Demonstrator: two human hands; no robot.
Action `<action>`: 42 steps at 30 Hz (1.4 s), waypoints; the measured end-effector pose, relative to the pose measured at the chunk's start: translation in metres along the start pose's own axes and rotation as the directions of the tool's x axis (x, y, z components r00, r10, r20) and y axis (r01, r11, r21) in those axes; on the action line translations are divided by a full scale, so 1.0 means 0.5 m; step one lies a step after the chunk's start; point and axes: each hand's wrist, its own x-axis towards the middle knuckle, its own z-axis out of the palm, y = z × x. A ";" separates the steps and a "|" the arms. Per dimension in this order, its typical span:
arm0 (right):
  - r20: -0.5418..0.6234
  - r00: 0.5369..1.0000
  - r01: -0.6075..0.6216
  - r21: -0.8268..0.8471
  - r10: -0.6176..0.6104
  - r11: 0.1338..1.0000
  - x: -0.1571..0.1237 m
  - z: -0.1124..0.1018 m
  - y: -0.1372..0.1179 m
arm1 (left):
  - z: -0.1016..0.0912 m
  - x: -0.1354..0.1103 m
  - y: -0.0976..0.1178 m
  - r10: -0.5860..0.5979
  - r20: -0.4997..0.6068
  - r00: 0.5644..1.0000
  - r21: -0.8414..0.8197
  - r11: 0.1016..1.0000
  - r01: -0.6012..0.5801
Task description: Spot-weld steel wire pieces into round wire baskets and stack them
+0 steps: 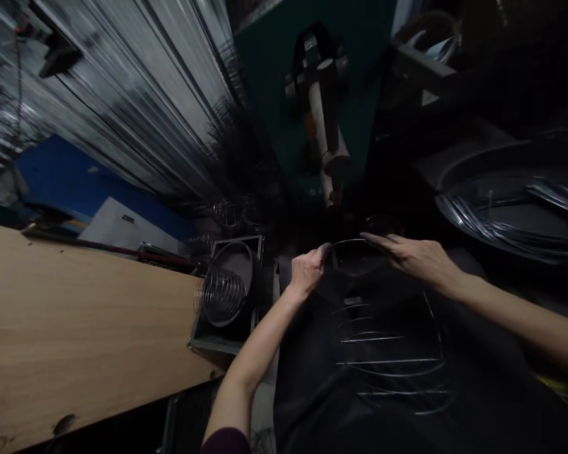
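My left hand (307, 272) is closed, its fingers pinching a thin, curved metal wire (348, 241). At the other side of that arc, the fairly straight fingers of my right hand (419, 257) press together on the wire. Below my hands, several shiny wire loops (390, 362) show against a dark apron (322, 378); they look like one loose coil with the upper arc, though the joining parts are lost in the dark. Just past my hands stands a dark machine with a light-coloured shaft (319, 120).
To the left, a box (218, 343) holds a round dark pan (239, 252) with a wire coil (224, 289), beside a wooden board (85, 334). On the right, a large round tub (447, 176) holds bundled wire (502, 233). A blue panel (85, 183) lies farther left.
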 end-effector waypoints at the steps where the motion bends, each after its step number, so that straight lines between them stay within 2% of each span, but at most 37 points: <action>1: 0.038 0.999 0.002 -0.096 0.002 0.995 0.010 -0.005 -0.003 | -0.003 0.009 -0.002 0.036 0.007 0.999 0.017 0.999 -0.036; 4: 0.098 0.995 0.009 -0.237 0.014 0.971 0.040 -0.026 -0.004 | -0.025 0.049 0.000 0.129 0.028 0.991 -0.001 0.992 -0.129; 6: 0.098 0.995 0.014 -0.236 0.010 0.972 0.061 -0.041 0.000 | -0.047 0.079 0.008 0.147 0.047 0.988 0.001 0.989 -0.147; 9: 0.105 0.994 0.021 -0.207 0.001 0.978 0.093 -0.059 0.006 | -0.083 0.116 0.019 0.114 0.080 0.990 0.064 0.991 -0.120; 15: 0.085 0.996 0.018 -0.170 -0.004 0.985 0.145 -0.088 0.004 | -0.132 0.160 0.025 0.123 0.107 0.987 0.175 0.974 -0.140; 21: 0.149 0.989 0.034 -0.279 0.008 0.960 0.166 -0.095 0.006 | -0.136 0.181 0.020 0.113 0.130 0.985 0.161 0.978 -0.134; 31: 0.140 0.990 0.035 -0.282 0.005 0.959 0.179 -0.076 0.022 | -0.156 0.200 0.024 0.132 0.176 0.975 0.086 0.985 -0.149; 38: 0.199 0.979 0.007 -0.247 0.044 0.969 0.183 -0.095 0.012 | -0.146 0.200 0.023 0.095 0.166 0.982 0.206 0.970 -0.128; 42: 0.169 0.984 -0.027 -0.205 0.063 0.978 0.187 -0.088 0.016 | -0.146 0.195 0.022 0.076 0.142 0.987 0.266 0.958 -0.112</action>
